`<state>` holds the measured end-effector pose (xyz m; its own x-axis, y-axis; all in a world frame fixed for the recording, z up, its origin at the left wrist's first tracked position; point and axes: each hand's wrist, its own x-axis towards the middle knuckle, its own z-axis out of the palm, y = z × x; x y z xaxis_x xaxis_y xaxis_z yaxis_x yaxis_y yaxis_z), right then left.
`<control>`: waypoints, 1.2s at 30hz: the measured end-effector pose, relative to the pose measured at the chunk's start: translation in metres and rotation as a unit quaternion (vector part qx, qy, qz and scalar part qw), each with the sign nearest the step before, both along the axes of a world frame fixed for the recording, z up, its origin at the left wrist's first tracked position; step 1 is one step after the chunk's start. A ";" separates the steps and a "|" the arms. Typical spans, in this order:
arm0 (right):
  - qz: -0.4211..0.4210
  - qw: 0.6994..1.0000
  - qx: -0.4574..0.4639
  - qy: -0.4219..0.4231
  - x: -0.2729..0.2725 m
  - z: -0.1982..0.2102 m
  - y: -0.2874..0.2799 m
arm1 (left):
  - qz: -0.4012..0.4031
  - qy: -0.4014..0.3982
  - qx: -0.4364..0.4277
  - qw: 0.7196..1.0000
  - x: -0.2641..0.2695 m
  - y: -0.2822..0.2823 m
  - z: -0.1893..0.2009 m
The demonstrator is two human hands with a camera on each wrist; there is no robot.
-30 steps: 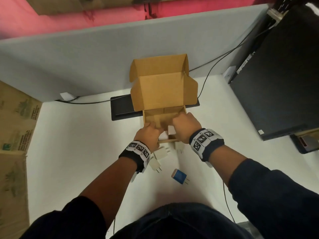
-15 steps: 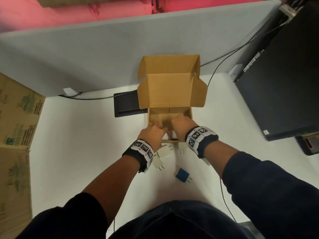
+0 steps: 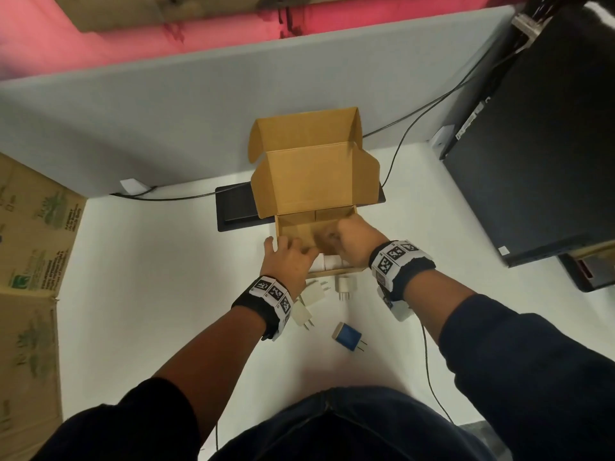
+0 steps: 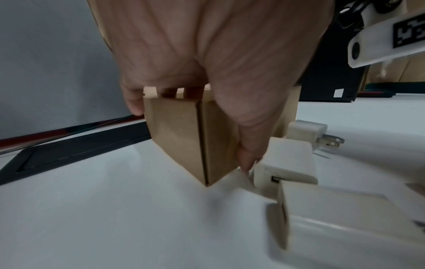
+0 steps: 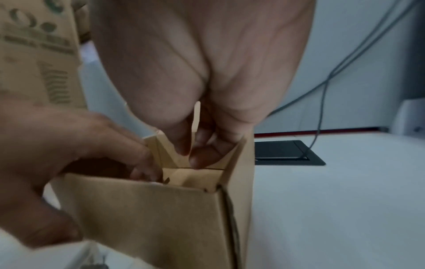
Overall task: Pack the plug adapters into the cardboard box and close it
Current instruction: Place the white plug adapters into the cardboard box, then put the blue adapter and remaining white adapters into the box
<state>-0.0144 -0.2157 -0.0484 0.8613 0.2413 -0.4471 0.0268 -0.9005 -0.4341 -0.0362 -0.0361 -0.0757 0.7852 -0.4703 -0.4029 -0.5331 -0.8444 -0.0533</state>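
The cardboard box stands open on the white desk, its lid upright. My left hand grips its near-left corner, fingers over the rim and thumb down the front wall. My right hand reaches into the right side, where thumb and fingers pinch an inner cardboard flap. White adapters lie inside by the front wall, partly hidden. Three white plug adapters and a blue one lie on the desk in front of the box.
A black flat plate lies behind the box on the left. A black monitor fills the right side, cables run along the grey partition. A large printed carton stands at the left.
My left hand has slid from the box's front middle to its near-left corner. My right hand has gone deeper into the right side. The adapters on the desk have not moved.
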 end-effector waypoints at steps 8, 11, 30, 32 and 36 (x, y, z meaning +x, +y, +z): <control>-0.098 0.981 0.117 -0.119 -0.029 0.005 -0.021 | 0.018 0.003 -0.032 0.999 -0.008 0.009 0.004; -0.104 0.976 0.138 -0.134 -0.040 0.007 -0.024 | 0.016 0.010 -0.047 0.999 -0.008 0.010 0.007; 0.034 0.999 0.011 0.036 -0.141 -0.037 -0.016 | 0.163 0.089 -0.221 0.957 -0.071 0.042 -0.001; 0.047 0.998 -0.005 0.045 -0.148 -0.043 -0.012 | 0.156 0.108 -0.198 0.962 -0.079 0.046 -0.009; 0.049 0.998 -0.004 0.042 -0.148 -0.047 -0.009 | 0.146 0.117 -0.202 0.961 -0.085 0.048 -0.018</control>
